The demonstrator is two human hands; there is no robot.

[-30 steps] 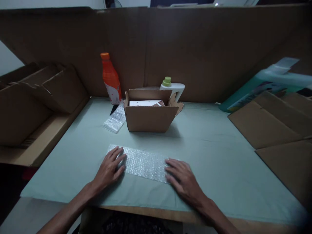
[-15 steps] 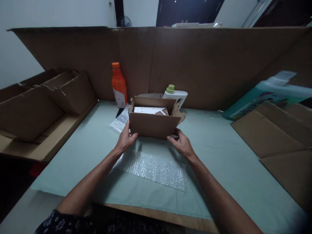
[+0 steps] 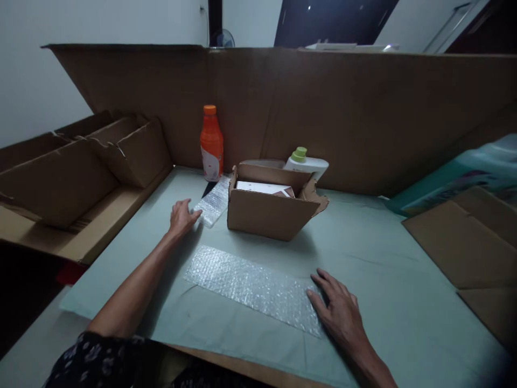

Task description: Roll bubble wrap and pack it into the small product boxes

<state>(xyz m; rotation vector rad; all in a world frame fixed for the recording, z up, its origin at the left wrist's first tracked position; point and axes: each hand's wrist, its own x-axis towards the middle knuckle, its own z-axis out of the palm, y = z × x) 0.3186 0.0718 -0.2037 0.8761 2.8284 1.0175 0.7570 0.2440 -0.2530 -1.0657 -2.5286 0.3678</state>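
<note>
My left hand point(image 3: 181, 216) reaches out over the pale green table cover and its fingertips touch the near end of a small folded bubble wrap piece point(image 3: 214, 201) lying left of an open cardboard box point(image 3: 269, 215). The box holds a white flat item point(image 3: 260, 188). My right hand point(image 3: 339, 312) lies flat, fingers spread, on the right end of a long bubble wrap strip point(image 3: 250, 286) spread out near the front of the table.
An orange bottle point(image 3: 211, 143) and a white bottle with a green cap point(image 3: 305, 161) stand behind the box against a tall cardboard wall point(image 3: 363, 113). Folded cartons point(image 3: 72, 172) are stacked at left; flat cardboard sheets point(image 3: 460, 242) and a teal package point(image 3: 464, 172) lie at right.
Both hands have let go of the box sides. My left hand moved left to the small bubble wrap piece; my right hand came back down onto the long strip's right end.
</note>
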